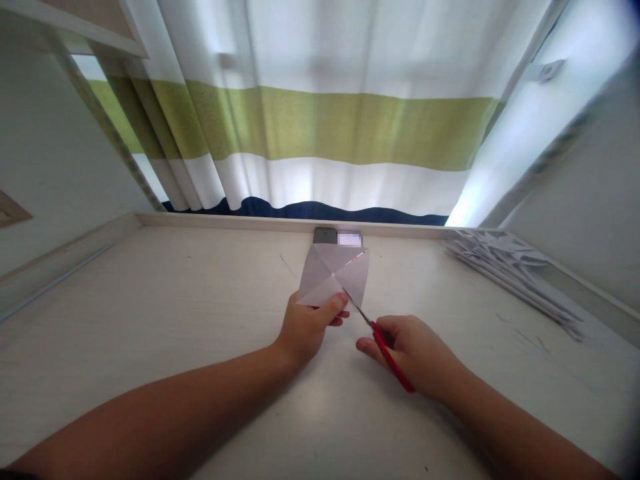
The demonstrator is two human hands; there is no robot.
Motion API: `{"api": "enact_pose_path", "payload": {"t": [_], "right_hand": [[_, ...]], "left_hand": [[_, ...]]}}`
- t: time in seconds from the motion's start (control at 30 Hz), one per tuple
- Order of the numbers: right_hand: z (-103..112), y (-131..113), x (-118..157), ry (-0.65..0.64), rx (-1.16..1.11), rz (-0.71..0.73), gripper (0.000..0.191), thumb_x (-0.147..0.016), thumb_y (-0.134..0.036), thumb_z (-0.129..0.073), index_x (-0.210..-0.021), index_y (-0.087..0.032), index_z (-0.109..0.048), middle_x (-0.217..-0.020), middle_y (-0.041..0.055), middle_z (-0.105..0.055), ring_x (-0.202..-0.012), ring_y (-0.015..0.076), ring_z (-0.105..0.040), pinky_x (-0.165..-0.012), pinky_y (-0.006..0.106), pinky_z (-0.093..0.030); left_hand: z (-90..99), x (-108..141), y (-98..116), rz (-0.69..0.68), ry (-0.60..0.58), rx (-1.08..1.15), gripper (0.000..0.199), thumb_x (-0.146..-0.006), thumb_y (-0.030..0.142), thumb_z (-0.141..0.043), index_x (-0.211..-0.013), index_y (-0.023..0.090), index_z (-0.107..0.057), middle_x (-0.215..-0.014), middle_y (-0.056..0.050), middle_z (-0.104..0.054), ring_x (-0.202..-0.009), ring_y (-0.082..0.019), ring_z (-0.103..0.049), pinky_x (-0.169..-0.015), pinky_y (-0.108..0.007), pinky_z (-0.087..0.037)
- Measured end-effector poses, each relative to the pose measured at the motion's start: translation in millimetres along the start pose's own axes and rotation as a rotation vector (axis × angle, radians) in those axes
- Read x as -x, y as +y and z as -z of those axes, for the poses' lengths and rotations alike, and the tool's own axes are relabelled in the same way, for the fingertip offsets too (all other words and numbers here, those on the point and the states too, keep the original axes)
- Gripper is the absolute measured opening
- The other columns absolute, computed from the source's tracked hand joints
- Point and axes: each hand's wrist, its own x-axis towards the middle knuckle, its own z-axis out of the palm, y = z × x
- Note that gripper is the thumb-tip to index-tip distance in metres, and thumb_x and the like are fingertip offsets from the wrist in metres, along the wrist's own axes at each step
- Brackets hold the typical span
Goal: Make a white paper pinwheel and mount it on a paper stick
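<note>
My left hand (314, 325) pinches the lower edge of a square white sheet of paper (320, 263), thumb on top and fingers beneath. Diagonal creases cross the sheet, and a slit runs from near its middle toward the upper right corner. In my right hand (417, 353) is a pair of scissors (393, 360) with red handles. Their blades lie along the lower right diagonal of the paper, tips close to the centre. Whether the blades are parted is too fine to make out.
Behind the paper, a dark grey device (325, 235) with a lit screen lies by the table's back ledge. A pile of folded paper strips (505, 267) lies at the right. Thin paper scraps (530, 341) are scattered on the pale tabletop (175, 300). A striped curtain (325, 127) hangs behind.
</note>
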Motion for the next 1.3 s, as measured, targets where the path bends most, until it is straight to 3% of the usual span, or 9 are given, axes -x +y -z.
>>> {"api": "enact_pose_path", "payload": {"t": [0.63, 1.03, 1.3], "right_hand": [[0, 1, -3, 0.001, -0.001, -0.001, 0.047, -0.081, -0.061, -0.049, -0.058, -0.02, -0.05, -0.052, -0.0002, -0.053, -0.048, 0.0127, -0.044, -0.047, 0.025, -0.027], [2, 4, -6, -0.013, 0.046, -0.008, 0.048, -0.08, -0.063, -0.049, -0.059, -0.02, -0.054, -0.053, 0.0013, -0.056, -0.048, 0.0136, -0.045, -0.047, 0.026, -0.027], [8, 18, -15, 0.126, -0.026, -0.085, 0.042, -0.078, -0.059, -0.054, -0.062, -0.02, -0.056, -0.057, 0.0034, -0.061, -0.051, 0.0164, -0.052, -0.049, 0.027, -0.034]], "left_hand": [[0.4, 1, -1, 0.007, -0.028, -0.007, 0.026, -0.067, 0.032, -0.075, -0.081, 0.011, -0.069, -0.07, -0.005, -0.068, -0.06, -0.015, -0.065, -0.054, -0.023, -0.054], [2.9, -7, -7, -0.007, 0.015, 0.06, 0.032, -0.065, 0.035, -0.076, -0.086, 0.012, -0.069, -0.075, -0.006, -0.07, -0.06, -0.015, -0.065, -0.054, -0.023, -0.053], [10.1, -14, -12, -0.011, -0.015, 0.074, 0.024, -0.07, 0.033, -0.072, -0.084, 0.014, -0.068, -0.079, -0.003, -0.067, -0.063, -0.011, -0.06, -0.057, -0.021, -0.051]]}}
